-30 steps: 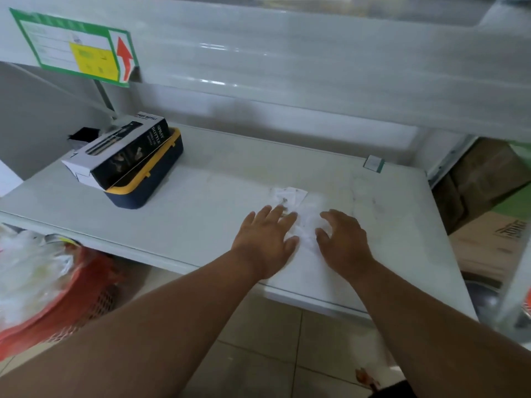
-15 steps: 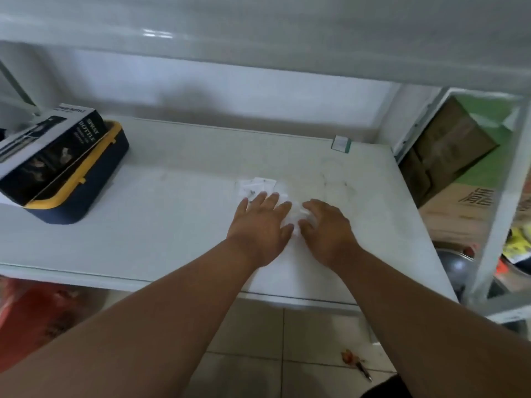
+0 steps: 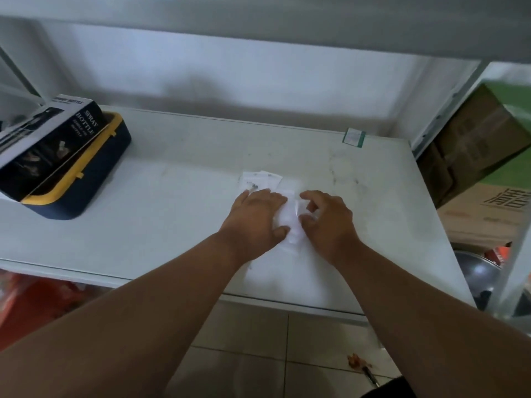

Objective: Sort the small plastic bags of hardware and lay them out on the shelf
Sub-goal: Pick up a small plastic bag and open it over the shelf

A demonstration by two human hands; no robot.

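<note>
The shelf is white with faint grey scuff marks. The small plastic bags are clear and whitish, one showing a tiny dark speck. The tray at left is navy blue with a yellow rim, and the box lying in it is black and white with white lettering. A small label at the back is white edged green. The floor tiles are pale grey.

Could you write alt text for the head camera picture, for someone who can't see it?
Two bare hands work a cluster of small clear plastic bags on a white shelf: the left hand lies flat on them, the right hand curls its fingers at one. At far left a spray bottle box rests on a navy-and-yellow case.
</note>
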